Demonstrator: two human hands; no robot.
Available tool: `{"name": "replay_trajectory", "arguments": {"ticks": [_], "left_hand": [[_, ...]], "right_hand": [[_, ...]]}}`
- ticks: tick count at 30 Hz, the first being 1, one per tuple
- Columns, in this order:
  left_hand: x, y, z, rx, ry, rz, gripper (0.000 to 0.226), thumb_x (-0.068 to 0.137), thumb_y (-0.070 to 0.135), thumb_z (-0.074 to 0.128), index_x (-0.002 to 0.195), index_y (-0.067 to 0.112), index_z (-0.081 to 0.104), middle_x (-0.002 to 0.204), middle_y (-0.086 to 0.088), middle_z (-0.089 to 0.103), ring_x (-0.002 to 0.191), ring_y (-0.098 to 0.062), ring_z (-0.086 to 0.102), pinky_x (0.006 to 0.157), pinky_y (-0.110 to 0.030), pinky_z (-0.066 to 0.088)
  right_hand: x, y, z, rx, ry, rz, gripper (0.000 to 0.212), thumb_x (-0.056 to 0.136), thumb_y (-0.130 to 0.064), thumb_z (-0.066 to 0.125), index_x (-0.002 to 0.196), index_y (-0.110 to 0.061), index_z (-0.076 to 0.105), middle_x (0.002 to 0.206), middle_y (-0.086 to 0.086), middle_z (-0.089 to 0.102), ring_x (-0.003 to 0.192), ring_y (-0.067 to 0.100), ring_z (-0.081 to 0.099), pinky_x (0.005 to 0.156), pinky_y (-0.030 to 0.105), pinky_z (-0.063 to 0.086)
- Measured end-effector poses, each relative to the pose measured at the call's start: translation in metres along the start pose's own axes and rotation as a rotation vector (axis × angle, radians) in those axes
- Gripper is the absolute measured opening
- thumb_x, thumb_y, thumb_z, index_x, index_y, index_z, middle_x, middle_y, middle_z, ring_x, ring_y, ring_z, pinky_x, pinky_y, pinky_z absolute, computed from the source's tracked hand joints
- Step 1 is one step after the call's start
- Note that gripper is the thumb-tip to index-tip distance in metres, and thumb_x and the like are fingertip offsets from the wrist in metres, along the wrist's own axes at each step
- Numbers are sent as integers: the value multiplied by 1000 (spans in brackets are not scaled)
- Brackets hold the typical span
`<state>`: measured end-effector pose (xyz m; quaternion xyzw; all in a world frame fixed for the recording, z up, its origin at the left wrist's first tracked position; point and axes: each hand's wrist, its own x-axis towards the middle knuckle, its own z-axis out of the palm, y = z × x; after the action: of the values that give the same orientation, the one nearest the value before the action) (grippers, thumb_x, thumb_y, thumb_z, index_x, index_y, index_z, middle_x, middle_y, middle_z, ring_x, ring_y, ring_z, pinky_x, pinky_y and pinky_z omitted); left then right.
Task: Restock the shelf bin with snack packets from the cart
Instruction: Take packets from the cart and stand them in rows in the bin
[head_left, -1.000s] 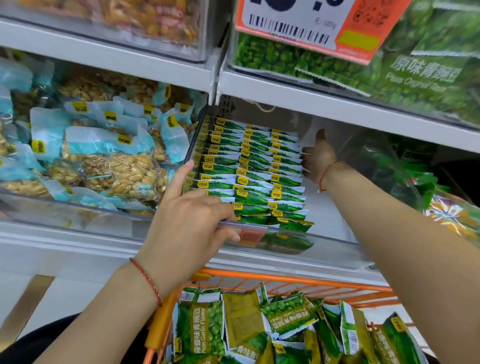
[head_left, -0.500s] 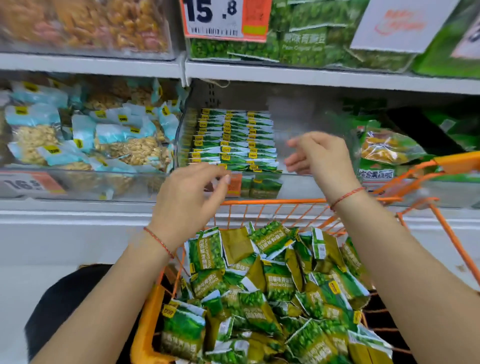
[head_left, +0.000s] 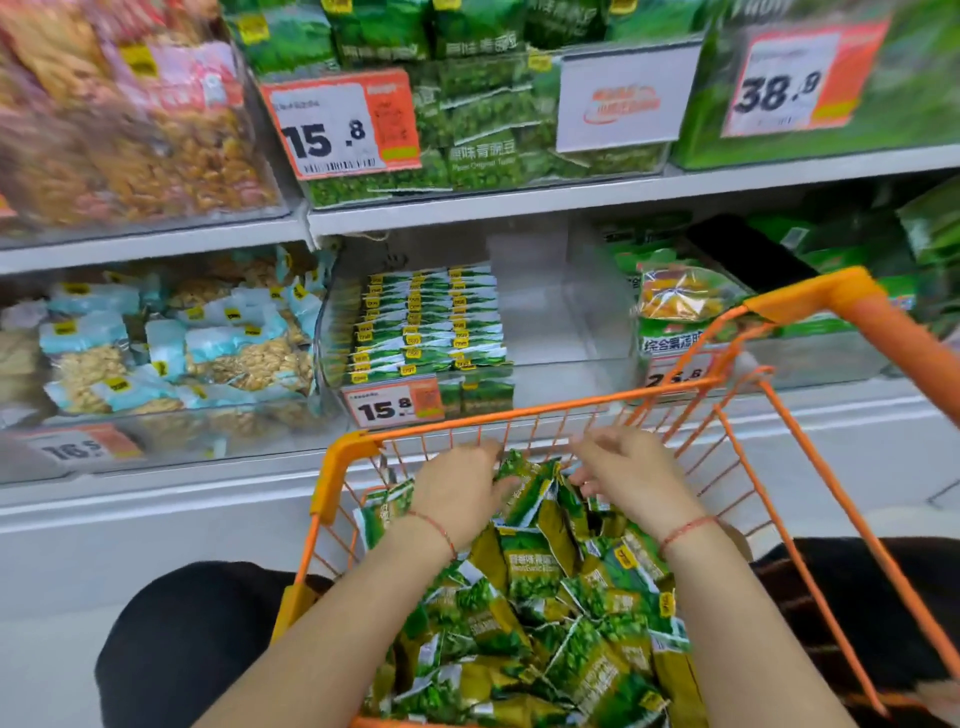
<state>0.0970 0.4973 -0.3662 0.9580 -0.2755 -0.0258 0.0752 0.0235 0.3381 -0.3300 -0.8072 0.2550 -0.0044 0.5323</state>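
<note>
Among cart (head_left: 343, 457) packets (head_left: 535, 566), apparently two hands (head_left: 540, 483)

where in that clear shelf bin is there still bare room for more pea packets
The right part of the clear shelf bin is bare, bordered by the stacked rows of green pea packets on its left and the bin's right wall beside the mixed snack bags. The left part is packed tight. The orange cart is heaped too.

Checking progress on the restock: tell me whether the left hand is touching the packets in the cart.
Touching. The head view shows the left hand down in the cart, its fingers lying against an upright green packet on top of the pile.
</note>
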Motion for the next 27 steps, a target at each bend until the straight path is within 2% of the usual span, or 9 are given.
{"name": "replay_trajectory", "arguments": {"ticks": [5, 8, 11, 13, 16, 19, 21, 23, 27], "left_hand": [[-5, -3, 7, -52, -106, 47, 35, 89, 54, 54, 92, 19, 57, 86, 2, 62, 81, -20, 59, 59, -29, 43], [-6, -3, -4, -124, -119, 55, 32, 89, 52, 56, 94, 20, 59, 86, 2, 62, 80, -19, 58, 62, -30, 43], [-12, 1, -30, -625, -6, -54, 16, 86, 46, 64, 90, 32, 59, 85, 6, 64, 75, -12, 62, 67, -29, 49], [-20, 14, -45, -1110, 32, -210, 10, 87, 31, 66, 94, 32, 59, 80, 4, 66, 61, -6, 61, 53, -23, 49], [-26, 28, -51, -1304, -123, -191, 19, 88, 21, 64, 107, 18, 64, 84, 3, 69, 62, -5, 61, 46, -18, 46], [-22, 27, -41, -1134, -272, -104, 33, 86, 15, 68, 117, 24, 57, 100, 4, 68, 76, -5, 64, 59, -22, 52], [-19, 24, -26, -614, -270, 59, 43, 86, 8, 66, 122, 30, 57, 118, 8, 61, 100, -8, 59, 82, -30, 53], [-18, 27, -10, -177, -290, 247, 55, 85, 1, 58, 129, 33, 54, 138, 9, 48, 127, -13, 42, 101, -35, 44], [-8, 31, 10, 5, -344, 346, 53, 86, 3, 56, 131, 32, 53, 147, 5, 36, 136, -18, 31, 102, -35, 38]], "right_hand": [[-2, -7, -4, -88, 107, -33, 18, 92, -31, 51, 90, -20, 65, 84, -2, 66, 85, 20, 58, 71, 28, 40], [-2, -8, -7, 57, 152, -32, 18, 93, -31, 53, 100, -18, 63, 90, -2, 61, 91, 21, 57, 74, 26, 36], [-6, -10, -9, 218, 146, -20, 39, 90, -42, 57, 120, -18, 55, 107, -3, 57, 96, 16, 56, 83, 28, 40], [-9, -13, -8, 336, 6, 31, 58, 85, -45, 63, 132, -15, 47, 115, -2, 55, 104, 15, 57, 92, 33, 46], [-15, -17, -6, 497, -216, 64, 25, 86, -30, 67, 104, -14, 62, 87, -5, 69, 76, 4, 66, 76, 24, 55], [-11, -13, -8, 617, 2, 53, 8, 85, -20, 69, 88, -12, 67, 92, 11, 73, 86, 20, 69, 87, 41, 54], [-9, -12, -14, 766, 168, 83, 4, 88, -15, 65, 86, -18, 63, 99, 11, 69, 91, 24, 66, 88, 41, 52], [-6, -10, -18, 908, 240, 135, 10, 89, -15, 63, 98, -14, 59, 107, 9, 65, 97, 24, 64, 87, 41, 52], [-3, -8, -17, 989, 224, 179, 40, 88, -18, 63, 124, -8, 51, 116, 11, 61, 95, 24, 63, 71, 35, 52]]}}
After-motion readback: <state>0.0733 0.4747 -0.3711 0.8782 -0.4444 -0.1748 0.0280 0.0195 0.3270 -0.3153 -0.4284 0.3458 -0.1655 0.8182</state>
